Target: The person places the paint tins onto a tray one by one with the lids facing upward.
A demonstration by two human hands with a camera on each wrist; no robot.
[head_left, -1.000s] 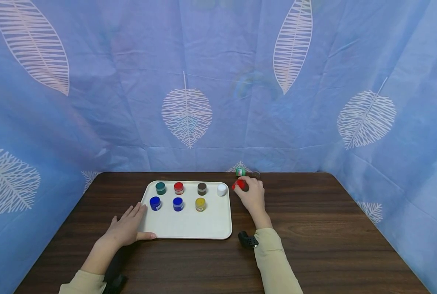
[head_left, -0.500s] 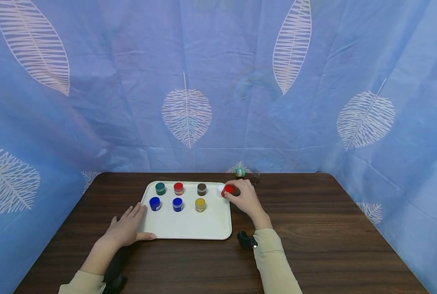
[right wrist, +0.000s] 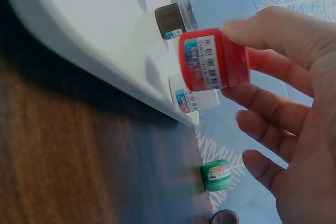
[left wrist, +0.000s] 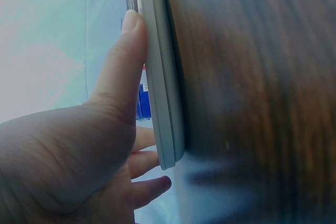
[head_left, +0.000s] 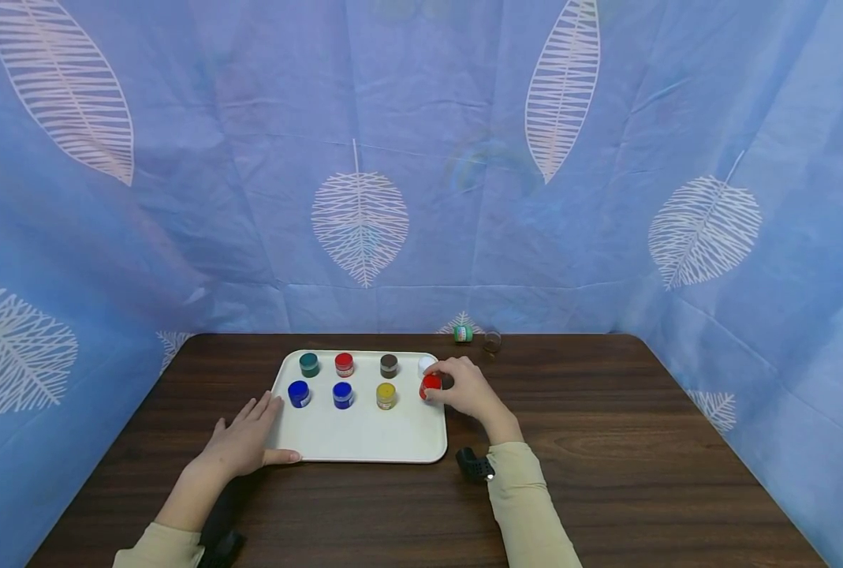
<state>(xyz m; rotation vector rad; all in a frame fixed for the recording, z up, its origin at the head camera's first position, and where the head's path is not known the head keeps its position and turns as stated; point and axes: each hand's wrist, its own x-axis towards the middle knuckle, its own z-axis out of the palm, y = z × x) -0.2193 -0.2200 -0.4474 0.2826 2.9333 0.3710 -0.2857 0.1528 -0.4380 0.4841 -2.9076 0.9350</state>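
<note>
A small red paint jar [head_left: 430,386] is pinched between the thumb and fingers of my right hand [head_left: 466,388]. In the right wrist view the red jar [right wrist: 207,59] hangs just above the tray, its label facing the camera. My left hand [head_left: 242,440] rests at the near left corner of the white tray [head_left: 364,442], fingers extended along the left side. Its thumb [left wrist: 118,72] lies straight along the tray's near rim. A white paint jar [head_left: 425,365] stands behind the red one, partly hidden by my right hand.
More paint jars stand on the tray in two rows: dark green [head_left: 309,364], red [head_left: 345,364], brown [head_left: 389,365], blue [head_left: 299,394], another blue [head_left: 343,394] and yellow [head_left: 386,396]. Beyond the tray, a green jar [head_left: 463,334] and a clear-looking jar [head_left: 492,341] are at the table's back edge.
My right hand has carried the red jar leftward from the table beside the tray, past the white jar, then toward me over the tray's right part. My left hand has stayed still.
</note>
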